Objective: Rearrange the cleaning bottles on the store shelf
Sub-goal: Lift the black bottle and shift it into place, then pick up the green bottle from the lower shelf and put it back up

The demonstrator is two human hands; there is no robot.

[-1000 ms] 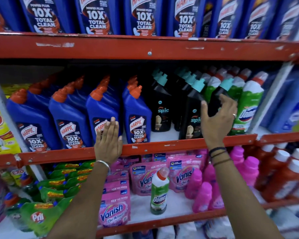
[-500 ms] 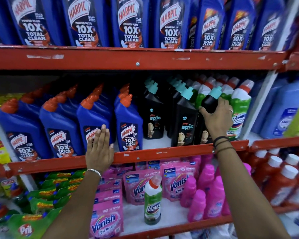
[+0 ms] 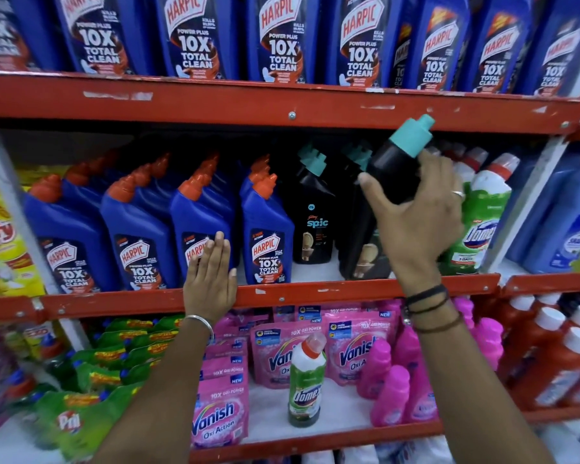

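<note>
Head view: my right hand grips a black teal-capped bottle, lifted and tilted beside "spic" bottles; my left hand, fingers flat, rests on a "HARPIC 10X TOTAL CLEAN" bottle

Black bottle in the right hand carries a teal cap; just right of that hand stands a green-and-white bottle with a red-orange collar. Behind the left hand, the blue bottles have orange caps and dark labels with white lettering. The shelf rail under both hands is red with chipped white spots; below are pink pouches and pink bottles.
</note>
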